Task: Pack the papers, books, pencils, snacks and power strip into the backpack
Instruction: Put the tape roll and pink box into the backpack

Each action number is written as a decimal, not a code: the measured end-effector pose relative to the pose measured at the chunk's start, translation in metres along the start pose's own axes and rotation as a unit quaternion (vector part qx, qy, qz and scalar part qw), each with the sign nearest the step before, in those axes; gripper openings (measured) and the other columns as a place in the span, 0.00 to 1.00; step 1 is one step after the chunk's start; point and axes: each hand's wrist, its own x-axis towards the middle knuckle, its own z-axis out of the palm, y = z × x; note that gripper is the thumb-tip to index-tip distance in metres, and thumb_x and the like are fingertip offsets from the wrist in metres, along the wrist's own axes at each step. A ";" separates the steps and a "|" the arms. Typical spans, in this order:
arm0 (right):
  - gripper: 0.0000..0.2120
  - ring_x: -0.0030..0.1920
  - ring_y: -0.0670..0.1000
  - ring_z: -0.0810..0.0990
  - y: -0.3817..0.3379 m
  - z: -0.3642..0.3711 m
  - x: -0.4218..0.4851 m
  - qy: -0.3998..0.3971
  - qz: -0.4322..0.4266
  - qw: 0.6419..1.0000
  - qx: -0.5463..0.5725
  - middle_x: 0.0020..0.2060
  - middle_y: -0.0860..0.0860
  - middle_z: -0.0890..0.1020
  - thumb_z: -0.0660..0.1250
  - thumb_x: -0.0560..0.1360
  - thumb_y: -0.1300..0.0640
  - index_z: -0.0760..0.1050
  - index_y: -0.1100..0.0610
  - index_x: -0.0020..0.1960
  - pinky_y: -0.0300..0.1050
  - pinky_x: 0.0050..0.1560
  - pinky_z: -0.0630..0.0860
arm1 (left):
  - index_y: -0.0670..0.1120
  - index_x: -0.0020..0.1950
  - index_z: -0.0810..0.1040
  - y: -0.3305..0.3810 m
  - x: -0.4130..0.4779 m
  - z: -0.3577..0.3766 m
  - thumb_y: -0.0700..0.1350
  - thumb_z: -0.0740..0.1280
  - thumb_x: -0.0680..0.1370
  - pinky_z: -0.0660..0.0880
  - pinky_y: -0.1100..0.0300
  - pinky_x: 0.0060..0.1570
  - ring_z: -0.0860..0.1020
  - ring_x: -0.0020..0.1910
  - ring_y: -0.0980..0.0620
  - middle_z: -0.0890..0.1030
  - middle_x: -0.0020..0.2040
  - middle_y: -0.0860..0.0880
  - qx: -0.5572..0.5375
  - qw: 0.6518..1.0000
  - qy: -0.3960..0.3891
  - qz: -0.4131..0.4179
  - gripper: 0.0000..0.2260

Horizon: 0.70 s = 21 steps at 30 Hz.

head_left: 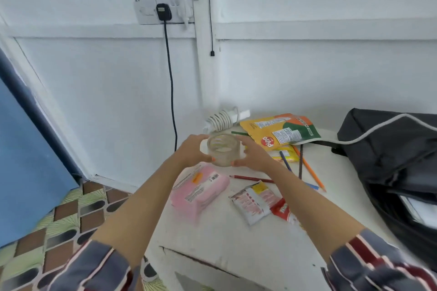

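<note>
My left hand and my right hand hold a clear empty jar between them, above the far left of the white table. Several coloured pencils lie loose to the right of the jar. A pink packet, a white and red snack wrapper and a yellow and green snack bag lie on the table. A white power strip with its coiled cord sits at the back against the wall. The black backpack lies open at the right, with white paper inside.
A black plug sits in a wall socket, and its cable hangs down behind the table. A blue panel stands at the left. Patterned floor tiles show below it. A grey cord runs across the backpack.
</note>
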 end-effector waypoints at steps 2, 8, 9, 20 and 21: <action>0.41 0.67 0.51 0.66 -0.001 0.002 0.008 -0.003 0.002 1.000 -0.017 0.68 0.51 0.67 0.77 0.65 0.60 0.60 0.55 0.73 0.46 0.64 0.68 | 0.46 0.73 0.62 -0.001 0.011 0.000 0.44 0.74 0.70 0.63 0.56 0.63 0.65 0.69 0.45 0.65 0.71 0.44 0.027 0.999 -0.025 0.004 0.35; 0.48 0.63 0.49 0.73 -0.001 0.015 0.034 -0.008 0.017 0.997 -0.073 0.62 0.47 0.75 0.79 0.53 0.47 0.63 0.52 0.70 0.49 0.61 0.73 | 0.48 0.67 0.69 -0.009 0.035 0.005 0.44 0.75 0.68 0.68 0.58 0.56 0.72 0.61 0.47 0.75 0.62 0.47 0.037 0.996 -0.070 0.049 0.29; 0.49 0.62 0.49 0.73 -0.001 0.016 0.035 -0.002 0.014 0.997 -0.075 0.62 0.47 0.75 0.78 0.52 0.46 0.63 0.52 0.70 0.49 0.61 0.73 | 0.47 0.64 0.71 -0.009 0.038 0.006 0.43 0.75 0.68 0.70 0.57 0.55 0.73 0.58 0.48 0.76 0.59 0.47 0.030 0.996 -0.066 0.057 0.26; 0.37 0.51 0.48 0.75 -0.020 -0.009 0.016 0.103 -0.044 0.994 0.008 0.53 0.47 0.76 0.80 0.60 0.58 0.67 0.54 0.65 0.42 0.49 0.72 | 0.45 0.58 0.78 0.016 0.044 -0.024 0.36 0.78 0.61 0.72 0.65 0.43 0.76 0.48 0.51 0.79 0.50 0.49 -0.059 0.990 -0.014 0.126 0.26; 0.37 0.50 0.48 0.75 -0.023 -0.017 0.011 0.118 -0.047 0.992 0.021 0.51 0.45 0.76 0.80 0.60 0.58 0.68 0.53 0.64 0.42 0.49 0.73 | 0.45 0.58 0.77 0.025 0.044 -0.027 0.37 0.79 0.61 0.73 0.62 0.45 0.76 0.49 0.50 0.79 0.52 0.49 -0.073 0.988 -0.012 0.133 0.27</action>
